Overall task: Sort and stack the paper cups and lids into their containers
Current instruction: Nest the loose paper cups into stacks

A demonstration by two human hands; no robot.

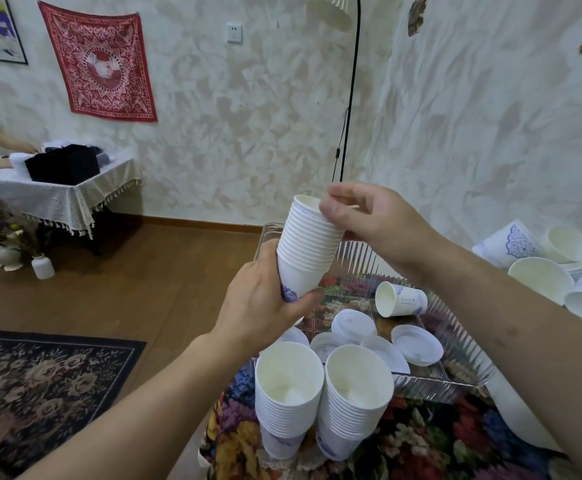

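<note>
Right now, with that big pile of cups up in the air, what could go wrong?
1. The held stack leans, gripped only at its bottom by the left hand, with the right hand at its rim; the cups could slide apart and spill.
2. The two standing stacks sit near the table's edge, just below the left forearm; a bump might topple them.
3. The lone cup lying in the clear tray might roll around.

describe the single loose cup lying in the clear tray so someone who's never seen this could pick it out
Start at the clear ribbed tray on the floral tablecloth, beyond the two upright cup stacks. Near its far side, past the flat white lids, lies the paper cup. It is the only cup in the tray, tipped on its side with its open mouth facing left and small blue print on its wall.
</note>
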